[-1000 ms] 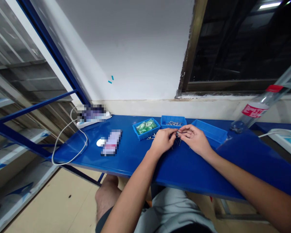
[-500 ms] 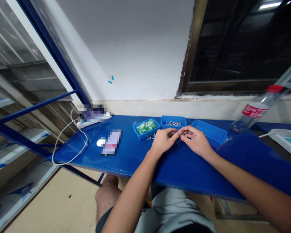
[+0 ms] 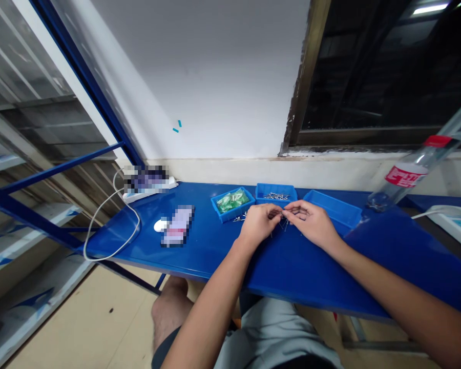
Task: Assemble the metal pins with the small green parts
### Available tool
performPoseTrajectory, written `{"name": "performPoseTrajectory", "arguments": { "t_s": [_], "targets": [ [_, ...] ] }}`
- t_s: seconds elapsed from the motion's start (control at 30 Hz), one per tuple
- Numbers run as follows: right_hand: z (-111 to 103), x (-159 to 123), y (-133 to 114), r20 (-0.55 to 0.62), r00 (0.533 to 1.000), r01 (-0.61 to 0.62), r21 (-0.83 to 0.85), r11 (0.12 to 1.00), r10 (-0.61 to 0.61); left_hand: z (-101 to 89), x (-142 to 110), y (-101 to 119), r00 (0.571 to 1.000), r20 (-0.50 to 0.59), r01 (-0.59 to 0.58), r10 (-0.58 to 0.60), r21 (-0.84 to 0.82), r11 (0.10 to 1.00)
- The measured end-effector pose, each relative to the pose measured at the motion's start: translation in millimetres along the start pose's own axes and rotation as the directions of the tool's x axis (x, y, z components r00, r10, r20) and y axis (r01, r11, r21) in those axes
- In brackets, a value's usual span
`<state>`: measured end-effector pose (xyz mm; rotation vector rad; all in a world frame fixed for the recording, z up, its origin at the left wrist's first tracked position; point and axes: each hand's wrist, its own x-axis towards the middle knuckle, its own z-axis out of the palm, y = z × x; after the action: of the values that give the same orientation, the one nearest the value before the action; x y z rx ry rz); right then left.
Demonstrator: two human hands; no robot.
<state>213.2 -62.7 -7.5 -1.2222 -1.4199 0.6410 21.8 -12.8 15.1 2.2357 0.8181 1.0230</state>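
My left hand (image 3: 258,223) and my right hand (image 3: 312,222) meet low over the blue table, thumbs and fingertips pinched close together. Thin metal pins (image 3: 285,223) show at and just below the fingertips; which of them are gripped and which lie on the table is hard to tell. Behind the hands, a blue tray (image 3: 258,193) holds several similar metal pieces. To the left, another blue tray (image 3: 230,217) contains small green-and-clear packets (image 3: 231,200), with a few metal pieces (image 3: 238,219) beside it. A third blue tray (image 3: 340,206) stands behind my right hand.
On the blue table (image 3: 211,256) at left lie a blurred phone-like object (image 3: 179,226), a white round item (image 3: 160,226) and a looped white cable (image 3: 111,257). A plastic bottle (image 3: 405,177) with a red cap and a white power strip (image 3: 455,225) are at right.
The fingertips have drawn slightly apart, and more of the thin metal pins shows between and under them. The trays stay in place.
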Motion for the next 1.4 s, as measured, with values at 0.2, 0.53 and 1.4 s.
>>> {"name": "performPoseTrajectory", "arguments": {
  "t_s": [0.2,0.53,1.4],
  "targets": [
    [2,1,6,0.056,0.998,-0.028,0.077,0.997,0.024,0.7,0,4,0.999,-0.036,-0.013,0.009,-0.102,0.995],
    [-2,0,-3,0.056,0.996,0.064,-0.034,0.997,-0.062,-10.4,-2,20,0.996,0.077,0.046,-0.054,0.101,0.994],
    [-1,-1,-7,0.043,0.997,0.070,-0.098,0.993,-0.066,-5.7,-1,14,0.996,-0.030,0.077,-0.078,-0.020,0.997]
  ]
}}
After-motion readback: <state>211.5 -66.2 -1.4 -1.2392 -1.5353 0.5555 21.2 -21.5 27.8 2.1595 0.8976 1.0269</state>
